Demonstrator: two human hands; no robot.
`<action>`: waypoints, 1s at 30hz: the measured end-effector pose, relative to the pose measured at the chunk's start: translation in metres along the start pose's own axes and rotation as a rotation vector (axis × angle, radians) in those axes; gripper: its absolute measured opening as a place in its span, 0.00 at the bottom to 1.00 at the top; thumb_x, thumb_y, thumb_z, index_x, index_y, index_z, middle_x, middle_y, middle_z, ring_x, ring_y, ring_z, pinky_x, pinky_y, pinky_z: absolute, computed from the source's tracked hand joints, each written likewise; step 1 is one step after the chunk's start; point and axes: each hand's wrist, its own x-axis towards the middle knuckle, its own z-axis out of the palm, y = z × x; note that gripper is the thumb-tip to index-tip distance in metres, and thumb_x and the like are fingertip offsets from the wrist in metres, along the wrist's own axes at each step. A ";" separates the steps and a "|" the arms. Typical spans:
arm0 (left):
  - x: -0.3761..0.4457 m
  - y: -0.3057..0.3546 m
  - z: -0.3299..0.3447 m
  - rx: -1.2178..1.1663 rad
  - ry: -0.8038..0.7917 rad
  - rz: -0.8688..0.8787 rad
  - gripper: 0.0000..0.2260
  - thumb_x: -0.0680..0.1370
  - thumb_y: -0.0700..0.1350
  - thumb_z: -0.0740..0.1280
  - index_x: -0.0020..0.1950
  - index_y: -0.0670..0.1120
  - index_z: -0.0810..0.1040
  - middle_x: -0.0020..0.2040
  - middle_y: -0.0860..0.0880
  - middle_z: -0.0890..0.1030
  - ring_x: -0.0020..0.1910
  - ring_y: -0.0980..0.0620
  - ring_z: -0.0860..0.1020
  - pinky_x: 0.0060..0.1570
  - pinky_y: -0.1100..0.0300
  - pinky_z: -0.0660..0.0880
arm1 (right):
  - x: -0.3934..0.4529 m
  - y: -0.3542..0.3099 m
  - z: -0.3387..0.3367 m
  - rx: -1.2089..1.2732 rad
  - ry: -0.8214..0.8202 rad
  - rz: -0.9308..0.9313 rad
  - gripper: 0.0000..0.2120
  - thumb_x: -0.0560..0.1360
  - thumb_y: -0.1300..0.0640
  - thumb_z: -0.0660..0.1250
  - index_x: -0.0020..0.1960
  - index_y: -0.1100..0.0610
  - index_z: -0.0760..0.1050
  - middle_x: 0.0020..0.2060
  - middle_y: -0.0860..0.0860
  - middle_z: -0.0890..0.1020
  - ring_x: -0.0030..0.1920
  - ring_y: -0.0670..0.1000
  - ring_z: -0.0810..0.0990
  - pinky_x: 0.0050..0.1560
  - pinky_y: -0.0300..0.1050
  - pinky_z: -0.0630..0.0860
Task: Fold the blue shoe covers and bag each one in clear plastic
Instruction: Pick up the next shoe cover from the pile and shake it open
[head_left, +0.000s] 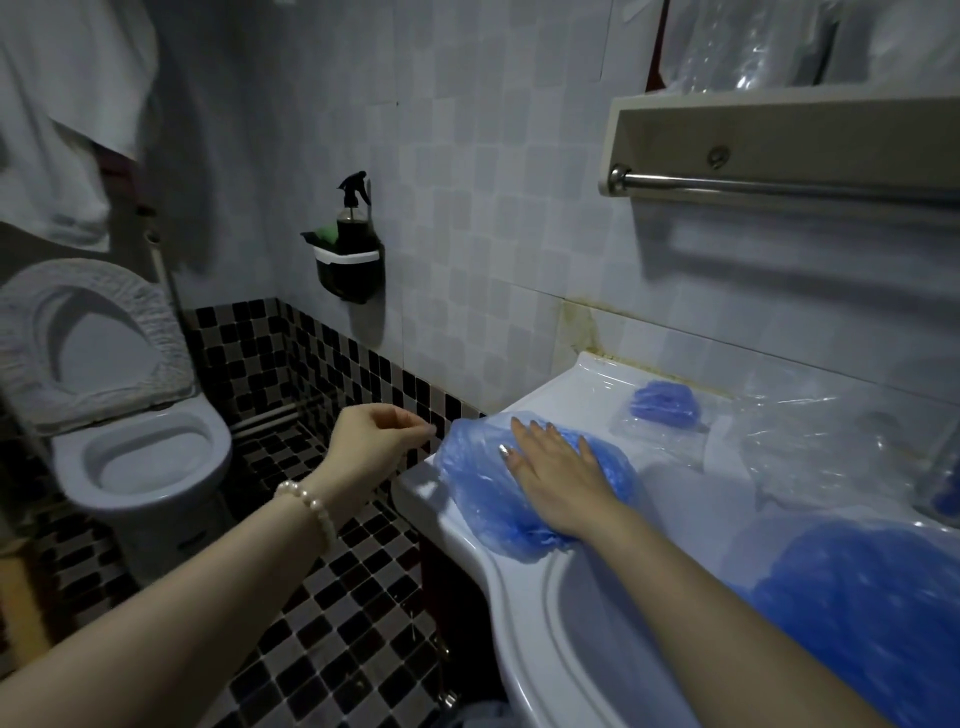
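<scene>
**Right hand flat on shoe cover at sink rim**

Right hand (558, 467) lies released, fingers straight, pressing on blue shoe cover (483, 483) at left rim of sink (524, 618). Left hand (371, 441) at 9 o'clock of the cover, fingers curled, pinch unclear. Bagged shoe cover (665, 402) at 2 o'clock, apart. Clear plastic bags (821, 447) at 3 o'clock.

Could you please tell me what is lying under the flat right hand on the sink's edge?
The right hand presses flat on a blue shoe cover spread over the sink rim. The palm hides the cover's middle.
</scene>
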 end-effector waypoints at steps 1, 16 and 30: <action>-0.004 0.000 0.001 0.064 -0.020 0.053 0.04 0.72 0.36 0.71 0.38 0.43 0.81 0.38 0.45 0.81 0.37 0.52 0.77 0.37 0.64 0.75 | 0.000 0.000 0.000 0.002 0.001 -0.002 0.26 0.81 0.42 0.41 0.77 0.48 0.43 0.77 0.48 0.48 0.77 0.49 0.44 0.74 0.57 0.39; -0.018 -0.005 0.027 0.469 -0.001 0.347 0.16 0.68 0.58 0.72 0.30 0.48 0.76 0.30 0.53 0.76 0.30 0.57 0.73 0.36 0.61 0.71 | -0.013 -0.008 -0.018 -0.134 -0.082 -0.026 0.32 0.81 0.59 0.53 0.77 0.52 0.36 0.77 0.53 0.43 0.76 0.53 0.40 0.74 0.58 0.41; -0.025 -0.014 0.027 0.774 -0.109 0.304 0.09 0.68 0.61 0.71 0.43 0.60 0.80 0.49 0.59 0.70 0.55 0.56 0.63 0.52 0.57 0.53 | -0.001 0.000 -0.001 -0.097 -0.025 -0.017 0.31 0.78 0.36 0.40 0.77 0.47 0.42 0.77 0.51 0.46 0.77 0.53 0.42 0.74 0.61 0.41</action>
